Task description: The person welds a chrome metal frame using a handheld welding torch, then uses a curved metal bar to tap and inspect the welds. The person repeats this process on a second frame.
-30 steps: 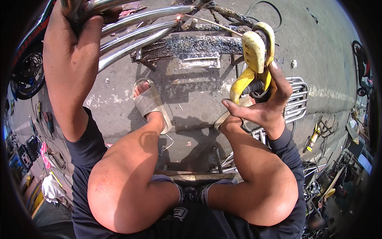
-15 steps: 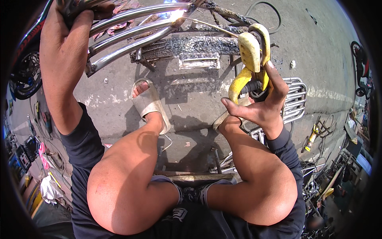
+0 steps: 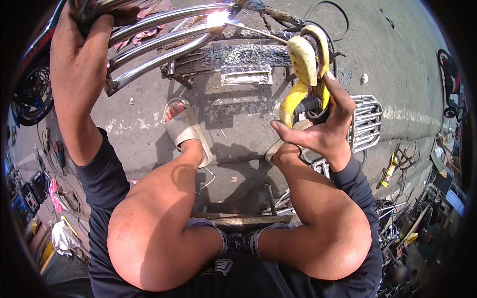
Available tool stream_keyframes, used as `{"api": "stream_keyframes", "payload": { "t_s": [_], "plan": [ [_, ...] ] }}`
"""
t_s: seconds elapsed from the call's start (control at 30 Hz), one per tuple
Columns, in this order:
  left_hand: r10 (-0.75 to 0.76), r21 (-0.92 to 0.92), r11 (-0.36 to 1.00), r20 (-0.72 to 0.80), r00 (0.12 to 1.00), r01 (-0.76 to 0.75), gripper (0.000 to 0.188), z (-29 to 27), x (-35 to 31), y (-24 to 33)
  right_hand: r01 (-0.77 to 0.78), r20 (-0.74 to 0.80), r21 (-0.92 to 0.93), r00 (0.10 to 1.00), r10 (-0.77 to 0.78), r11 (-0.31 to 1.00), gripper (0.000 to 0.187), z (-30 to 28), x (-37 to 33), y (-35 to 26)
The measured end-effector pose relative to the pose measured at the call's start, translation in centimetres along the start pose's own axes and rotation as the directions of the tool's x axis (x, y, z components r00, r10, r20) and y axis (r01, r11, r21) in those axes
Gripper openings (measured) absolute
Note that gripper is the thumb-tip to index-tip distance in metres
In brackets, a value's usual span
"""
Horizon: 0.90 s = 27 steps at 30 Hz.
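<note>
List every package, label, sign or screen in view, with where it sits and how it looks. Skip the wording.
None can be made out for certain.
Nearest candidate: a pale rectangular metal plate on the dark rusty welding bench, past the yellow welding electrode holder in the right hand; too blurred to tell.
The left hand grips shiny chrome tubes.

We see an outdoor metal-repair workshop on bare concrete (image 3: 238,124). A bright welding spark (image 3: 218,19) burns on chrome tubes (image 3: 159,39) above a scorched steel stand (image 3: 233,57). Right of the stand lie a chrome rack (image 3: 365,121) and scattered tools (image 3: 392,166). Left of it, a motorbike wheel (image 3: 30,94) and cables (image 3: 49,149).
</note>
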<state>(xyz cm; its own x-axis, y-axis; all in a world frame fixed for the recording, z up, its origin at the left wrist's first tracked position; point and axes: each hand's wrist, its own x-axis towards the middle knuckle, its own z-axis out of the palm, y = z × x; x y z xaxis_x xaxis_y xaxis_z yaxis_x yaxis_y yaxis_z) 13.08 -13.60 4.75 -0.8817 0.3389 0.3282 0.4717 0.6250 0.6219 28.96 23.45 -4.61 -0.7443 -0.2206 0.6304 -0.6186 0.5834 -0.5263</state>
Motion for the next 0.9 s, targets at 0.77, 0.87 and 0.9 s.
{"api": "stream_keyframes", "payload": {
  "t_s": [0.77,0.87,0.9],
  "plan": [
    [-0.077,-0.007,0.997,-0.017,0.997,0.077,0.033,-0.9,0.8,-3.3,-0.02,0.064,0.0,0.998,0.02,1.0,0.12,-0.1,-0.6,0.2],
    [-0.059,-0.018,0.998,-0.023,0.998,0.059,0.032,-0.8,0.7,-3.4,-0.008,0.025,-0.024,1.0,0.009,1.0,0.114,-0.2,-0.2,0.0],
    [-0.056,-0.024,0.998,-0.021,0.998,0.056,0.032,-0.8,0.7,-3.4,-0.006,0.013,-0.027,1.0,0.006,1.0,0.113,-0.1,-0.1,0.0]
  ]
}}
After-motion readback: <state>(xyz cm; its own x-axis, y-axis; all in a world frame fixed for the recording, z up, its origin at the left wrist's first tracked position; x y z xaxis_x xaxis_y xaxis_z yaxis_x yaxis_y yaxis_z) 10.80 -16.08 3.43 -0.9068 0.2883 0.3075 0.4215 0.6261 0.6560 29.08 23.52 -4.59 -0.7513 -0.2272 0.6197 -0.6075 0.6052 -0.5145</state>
